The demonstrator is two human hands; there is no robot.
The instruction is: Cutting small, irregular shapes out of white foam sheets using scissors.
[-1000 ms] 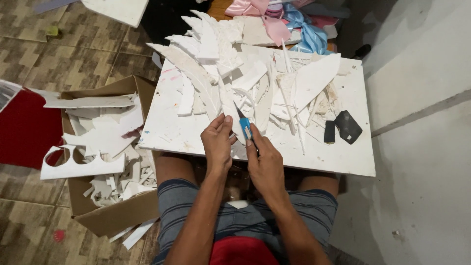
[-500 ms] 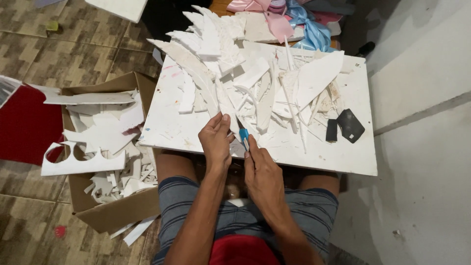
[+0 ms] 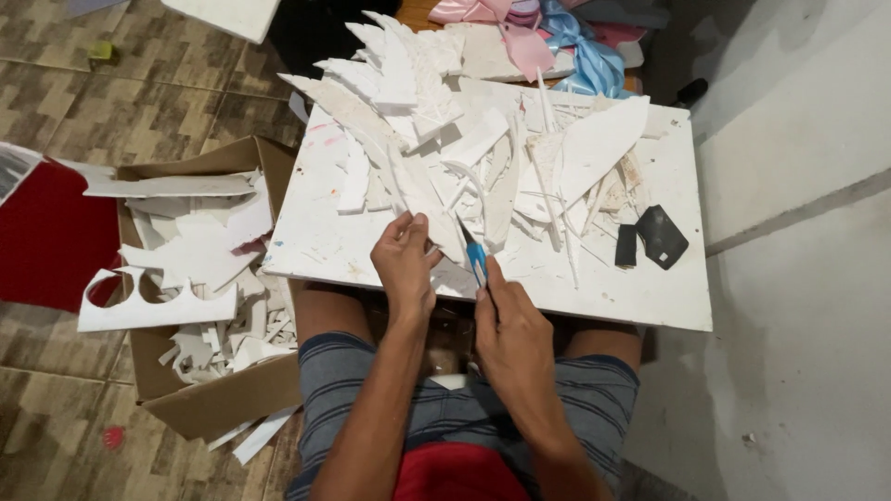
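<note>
Since the earlier frames your hands have barely shifted: both sit at the near edge of the board (image 3: 325, 250), low and centre in the frame, and the knife tip has crept only slightly along the foam.

You look to be mid-cut, trimming a white foam strip (image 3: 436, 227) that lies just above your left hand (image 3: 406, 264). That hand is half closed, fingers curled down onto the strip and pinning it flat to the board. Your right hand (image 3: 509, 325) is clenched round the blue knife (image 3: 475, 260), forefinger laid along its back, the blade pointing up and left towards the left fingertips; whether the edge is in the foam I cannot tell.

Next, as I judge it, you need a steady pull along the line with the left fingers kept clear of the blade, since they rest very near it.

Foam offcuts (image 3: 520, 158) are heaped across the middle and top of the board. A cardboard box (image 3: 213, 399) of scraps stands at the left of the frame, and two black pieces (image 3: 661, 237) lie at the board's right.
</note>
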